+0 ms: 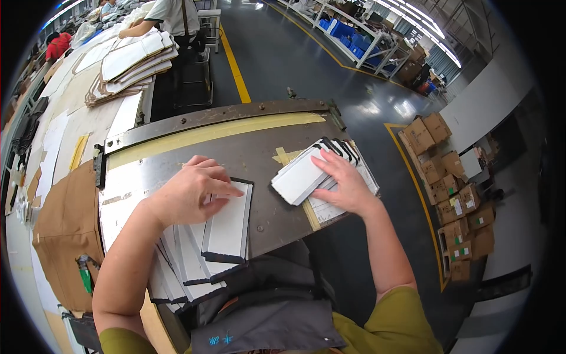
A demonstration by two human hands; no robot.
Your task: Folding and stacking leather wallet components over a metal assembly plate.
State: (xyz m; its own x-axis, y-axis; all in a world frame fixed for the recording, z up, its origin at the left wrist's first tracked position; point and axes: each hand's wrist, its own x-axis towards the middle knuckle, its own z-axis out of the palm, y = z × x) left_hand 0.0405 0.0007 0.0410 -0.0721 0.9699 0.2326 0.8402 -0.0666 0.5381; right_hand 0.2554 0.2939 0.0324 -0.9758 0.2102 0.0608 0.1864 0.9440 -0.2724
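My left hand (197,190) hovers over or lightly touches a white panel with black edges (230,221). Its index finger reaches across the panel, the thumb is apart and nothing shows between them. Beneath that panel, several similar ones (186,253) fan out over the near left edge of the metal plate (253,159). My right hand (346,183) rests with spread fingers on another white panel (300,176). This one lies slanted on a stack of black-edged panels (345,150) at the plate's right end. I cannot tell whether it is gripped.
A raised metal bar (218,115) runs along the plate's far edge. On the left, a long worktable (65,130) carries a pile of white sheets (132,62) beside a co-worker (174,20). Brown cartons (454,189) stand at the right; shelves with blue bins (348,35) stand farther back.
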